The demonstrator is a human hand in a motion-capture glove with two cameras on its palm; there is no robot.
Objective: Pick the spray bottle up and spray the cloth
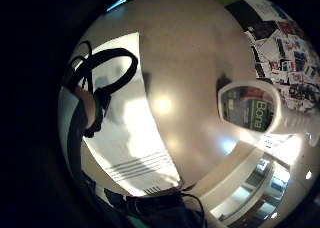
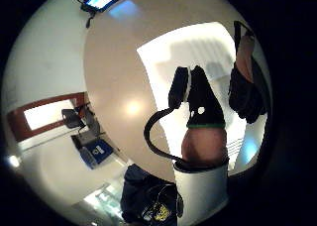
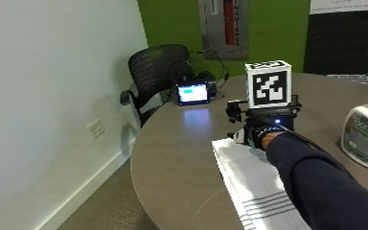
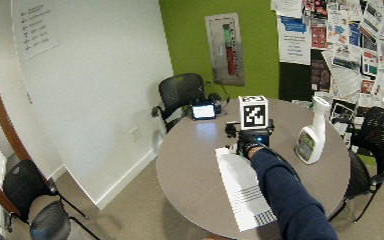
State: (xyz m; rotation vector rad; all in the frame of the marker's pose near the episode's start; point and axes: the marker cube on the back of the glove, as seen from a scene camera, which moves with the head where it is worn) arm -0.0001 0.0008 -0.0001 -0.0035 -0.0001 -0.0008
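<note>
1. Round grey-brown table (image 3: 171, 158): its curved near edge faces the white wall, with bare tabletop between that edge and the cloth.
2. White rectangular cloth with grey stripes at one end (image 3: 254, 187): lies flat, running from mid-table to the near rim, where its striped end reaches the edge.
3. Black-gloved right hand (image 3: 260, 132): hovers over the cloth's far end, on a dark blue sleeve (image 3: 318, 187). The palm views show its fingers (image 2: 200, 99) loosely extended and holding nothing.
4. White plastic spray bottle with a green label (image 3: 367, 129): stands upright on the table to the hand's right, apart from hand and cloth, with bare tabletop between.
5. Small lit screen (image 3: 192, 93): stands at the table's far edge, before a black mesh chair (image 3: 155, 67).
</note>
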